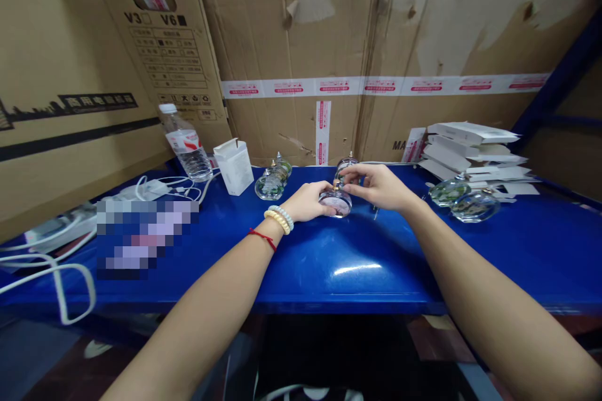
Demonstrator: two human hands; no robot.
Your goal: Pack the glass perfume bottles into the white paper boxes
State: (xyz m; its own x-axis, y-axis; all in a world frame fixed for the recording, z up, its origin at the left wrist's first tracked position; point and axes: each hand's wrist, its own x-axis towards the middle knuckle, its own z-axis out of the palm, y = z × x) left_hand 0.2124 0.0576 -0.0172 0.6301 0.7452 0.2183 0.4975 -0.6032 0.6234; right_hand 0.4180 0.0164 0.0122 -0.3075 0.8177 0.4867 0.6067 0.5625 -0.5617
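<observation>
A round, flat glass bottle (335, 203) with a gold-coloured neck stands upright on the blue table. My left hand (310, 200) is closed around its left side, thumb at the front. At the bottle's top right, my right hand (371, 185) has its thumb and index finger by the neck; whether they touch it I cannot tell. Just behind my right hand is another glass bottle (347, 161), partly hidden by the fingers. Several similar bottles (270, 183) stand in a row to the left, and two more (475, 205) are at the right.
A white box (234, 167) and a water bottle (188, 147) stand at the back left. White cables (59, 263) and a power strip (61, 229) lie at the left of the blue table (301, 282). Flat white cartons (475, 150) are stacked at the right. Cardboard (291, 44) rises behind.
</observation>
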